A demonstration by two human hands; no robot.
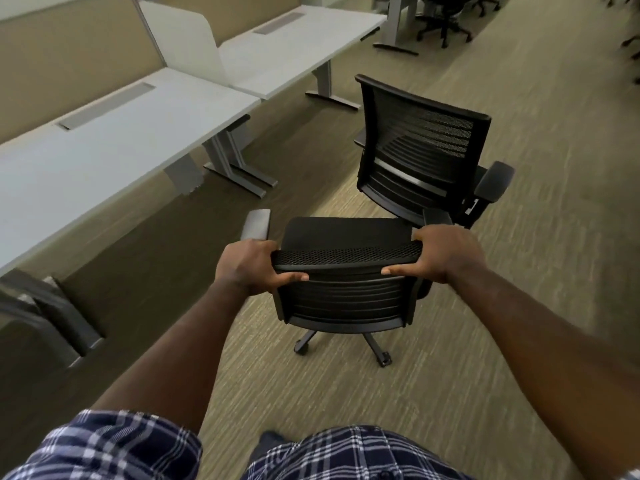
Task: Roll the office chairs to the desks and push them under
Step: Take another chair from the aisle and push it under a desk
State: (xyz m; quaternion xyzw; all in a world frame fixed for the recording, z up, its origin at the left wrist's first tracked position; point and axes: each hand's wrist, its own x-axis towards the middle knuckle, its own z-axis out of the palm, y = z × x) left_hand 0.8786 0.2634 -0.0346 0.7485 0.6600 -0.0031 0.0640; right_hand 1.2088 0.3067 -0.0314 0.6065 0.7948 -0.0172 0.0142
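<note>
A black mesh office chair (pixel 346 296) stands right in front of me on the carpet, its back toward me. My left hand (pixel 249 268) grips the left end of its top rail and my right hand (pixel 440 254) grips the right end. A second black mesh office chair (pixel 422 150) stands just beyond it, slightly right, also with its back to me. The near grey desk (pixel 104 150) runs along the left; a far grey desk (pixel 298 43) continues behind it.
Grey metal desk legs (pixel 235 164) stand at the desk edge to the left of the chairs. A tan partition (pixel 62 53) backs the desks. More black chairs (pixel 446 19) are far ahead. Carpeted aisle stretches to the right.
</note>
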